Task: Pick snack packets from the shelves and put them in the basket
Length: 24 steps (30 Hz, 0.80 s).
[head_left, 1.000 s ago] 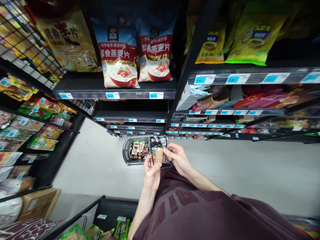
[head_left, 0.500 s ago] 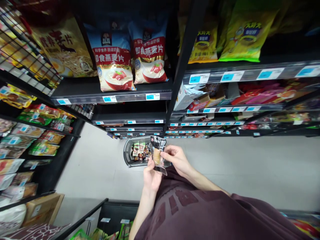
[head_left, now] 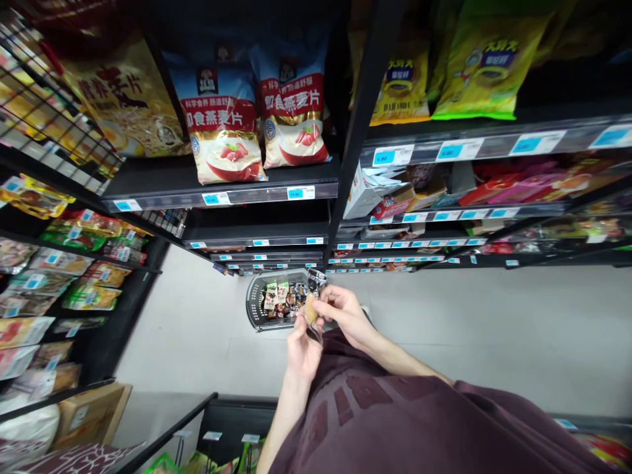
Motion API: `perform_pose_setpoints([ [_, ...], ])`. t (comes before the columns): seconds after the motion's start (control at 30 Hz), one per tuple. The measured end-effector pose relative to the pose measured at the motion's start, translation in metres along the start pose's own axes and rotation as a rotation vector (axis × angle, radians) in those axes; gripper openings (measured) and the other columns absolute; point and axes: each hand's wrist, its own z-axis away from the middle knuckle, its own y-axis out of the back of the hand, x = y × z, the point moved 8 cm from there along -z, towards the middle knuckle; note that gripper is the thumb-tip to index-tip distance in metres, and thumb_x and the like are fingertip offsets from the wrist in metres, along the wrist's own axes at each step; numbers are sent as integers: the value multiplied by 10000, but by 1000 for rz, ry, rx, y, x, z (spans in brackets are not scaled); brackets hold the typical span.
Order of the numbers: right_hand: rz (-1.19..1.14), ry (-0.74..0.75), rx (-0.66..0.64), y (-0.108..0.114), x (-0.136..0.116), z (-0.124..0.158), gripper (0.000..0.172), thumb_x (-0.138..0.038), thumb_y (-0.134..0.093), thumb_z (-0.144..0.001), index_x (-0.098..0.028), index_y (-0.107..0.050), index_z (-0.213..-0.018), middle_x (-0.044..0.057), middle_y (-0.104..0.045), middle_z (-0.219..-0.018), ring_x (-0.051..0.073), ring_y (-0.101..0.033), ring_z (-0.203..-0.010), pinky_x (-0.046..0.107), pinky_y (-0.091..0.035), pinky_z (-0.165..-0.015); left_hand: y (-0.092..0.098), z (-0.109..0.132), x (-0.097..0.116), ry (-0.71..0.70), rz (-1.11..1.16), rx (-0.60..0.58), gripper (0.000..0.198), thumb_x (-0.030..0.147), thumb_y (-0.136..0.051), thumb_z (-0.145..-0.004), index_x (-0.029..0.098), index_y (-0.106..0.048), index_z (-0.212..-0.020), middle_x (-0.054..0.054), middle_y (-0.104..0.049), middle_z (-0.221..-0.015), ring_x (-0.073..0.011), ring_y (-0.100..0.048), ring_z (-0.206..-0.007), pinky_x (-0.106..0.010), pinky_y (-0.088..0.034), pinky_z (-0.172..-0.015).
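Between my two hands is a small clear-and-black snack packet (head_left: 312,304) with a tan piece of food showing inside. My left hand (head_left: 301,349) pinches it near the lower end. My right hand (head_left: 343,313) grips its right side with thumb and fingers. The packet is turned partly edge-on, so its print cannot be read. Just beyond it, on the floor, stands a grey shopping basket (head_left: 255,299) with several small wrapped snacks (head_left: 281,303) in it, some with green and white labels.
Ahead is black shelving (head_left: 291,187) with oatmeal bags (head_left: 222,125) and yellow snack bags (head_left: 494,66). A rack of packaged snacks (head_left: 93,270) stands to the left, with a cardboard box (head_left: 91,415) below it. Grey floor (head_left: 469,329) runs to the right. A low black display (head_left: 237,415) is near me.
The packet has been turned from facing me to nearly edge-on, and its lower flap has folded down. Both hands stay on it, and the view has shifted slightly.
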Motion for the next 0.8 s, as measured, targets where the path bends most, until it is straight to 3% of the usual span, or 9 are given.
perform_pose_setpoints([
  [0.17, 23, -11, -4, 0, 0, -2, 267, -368, -768, -746, -176, -593, -686, -30, -613, -594, 96, -549, -504, 220, -414, -490, -8, 0, 9, -146, -48, 43, 196, 200, -751, -753, 209, -702, -943, -56, -712, -1108, -158, -673, -961, -254, -497, -948],
  [0.37, 24, -12, 15, 2, -2, -3, 276, -398, -757, -753, -186, -591, -696, -39, -601, -556, 99, -527, -496, 231, -410, -516, -9, -2, 11, -200, -64, 84, 244, 198, -764, -723, 215, -683, -953, -61, -707, -1112, -185, -653, -1024, -316, -450, -1018],
  [0.8, 15, -33, 39, 10, 4, -5, 282, -417, -750, -760, -184, -596, -718, -41, -580, -576, 93, -471, -523, 231, -339, -524, -3, 2, 19, -355, -195, 195, 414, 264, -866, -598, 252, -634, -940, -3, -726, -928, -163, -688, -786, -305, -507, -777],
])
